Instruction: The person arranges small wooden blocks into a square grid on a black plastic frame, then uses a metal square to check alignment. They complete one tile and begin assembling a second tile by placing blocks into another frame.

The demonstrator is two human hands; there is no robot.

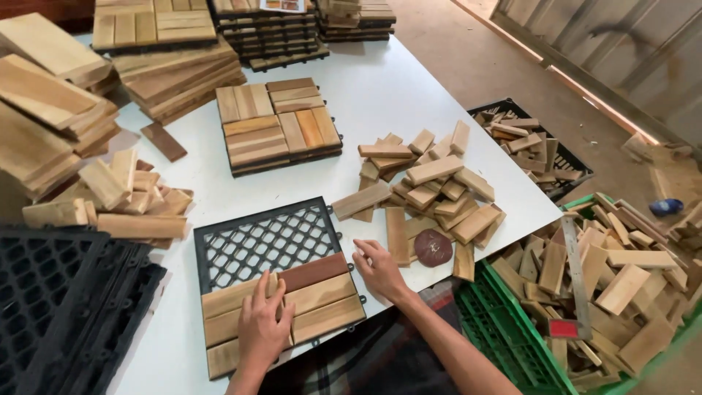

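White worktop (409,88) carries a black grid (256,238), its near half filled with slats (322,300). Left hand (262,322) lies flat on them, fingers spread, likely pressing them in; right hand (380,269), fingers loosely curled and empty, rests at the grid's 3 o'clock, beside the loose slat pile (431,190). A finished tile (278,124) sits at 12 o'clock.

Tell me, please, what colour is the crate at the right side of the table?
The crate is green, as the head view shows.

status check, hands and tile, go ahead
Left hand flat on wooden slats. Right hand open at black grid base edge. Loose slat pile beside it.
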